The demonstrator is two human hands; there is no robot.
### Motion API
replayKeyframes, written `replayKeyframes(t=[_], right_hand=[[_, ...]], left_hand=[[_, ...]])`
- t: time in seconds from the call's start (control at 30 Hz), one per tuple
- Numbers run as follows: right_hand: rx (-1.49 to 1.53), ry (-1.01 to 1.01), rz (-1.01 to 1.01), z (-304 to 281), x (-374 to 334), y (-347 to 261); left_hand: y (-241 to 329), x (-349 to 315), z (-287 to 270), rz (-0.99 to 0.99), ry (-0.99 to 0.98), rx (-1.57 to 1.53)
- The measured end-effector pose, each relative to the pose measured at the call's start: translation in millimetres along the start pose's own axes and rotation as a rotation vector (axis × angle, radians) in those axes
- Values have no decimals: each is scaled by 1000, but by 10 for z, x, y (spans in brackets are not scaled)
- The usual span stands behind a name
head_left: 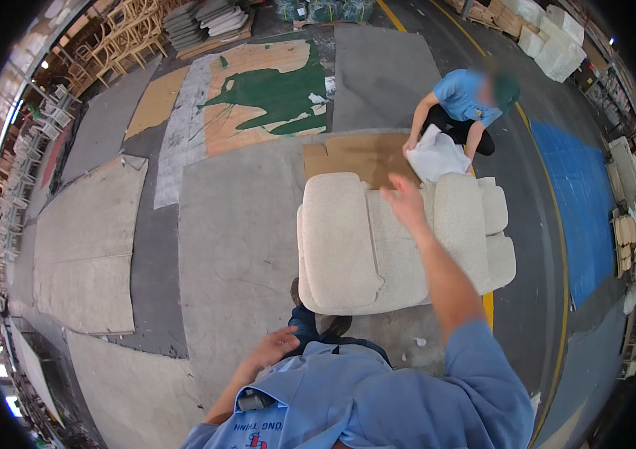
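Note:
A cream upholstered seat with thick rounded padded sections stands in front of me, slightly right of the middle. Over its far part reaches my right hand, fingers stretched out and nothing in them; whether it touches the fabric I cannot tell. My left hand hangs low by my thigh, apart from the seat, its fingers loosely extended and holding nothing. Beyond the seat, a crouching co-worker in a blue shirt holds a white sheet or bag with both hands.
Flat brown cardboard lies just behind the seat. Grey sheets and a green-stained sheet cover the floor beyond. A blue tarp spreads at the right, past a yellow floor line. Wooden chair frames are stacked far left.

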State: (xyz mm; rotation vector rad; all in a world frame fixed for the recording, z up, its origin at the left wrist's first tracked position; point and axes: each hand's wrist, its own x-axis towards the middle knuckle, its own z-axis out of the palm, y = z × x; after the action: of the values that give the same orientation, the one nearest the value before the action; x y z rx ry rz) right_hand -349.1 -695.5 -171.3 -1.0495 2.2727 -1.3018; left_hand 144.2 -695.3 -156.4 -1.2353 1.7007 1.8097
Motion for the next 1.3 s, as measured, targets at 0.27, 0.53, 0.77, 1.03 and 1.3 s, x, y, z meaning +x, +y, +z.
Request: replayKeyframes(t=[0.27,0.53,0.77,1.03,1.3], right_hand=[[201,-210,773,688,-1536,592],[172,-215,757,953,-1771,697],[28,-51,766,1045,-1816,409],[16,289,918,1388,-2404,208],[183,520,1018,1675,-3902,-234]], left_hand=[[599,1305,-667,21,249,-251],[1543,2293,-732,-128,62,-127],[1394,2263,-833,42,-9,-72],[1389,2155,-731,-23,-418,-115],[1328,2039,-697,-123,-505,92]])
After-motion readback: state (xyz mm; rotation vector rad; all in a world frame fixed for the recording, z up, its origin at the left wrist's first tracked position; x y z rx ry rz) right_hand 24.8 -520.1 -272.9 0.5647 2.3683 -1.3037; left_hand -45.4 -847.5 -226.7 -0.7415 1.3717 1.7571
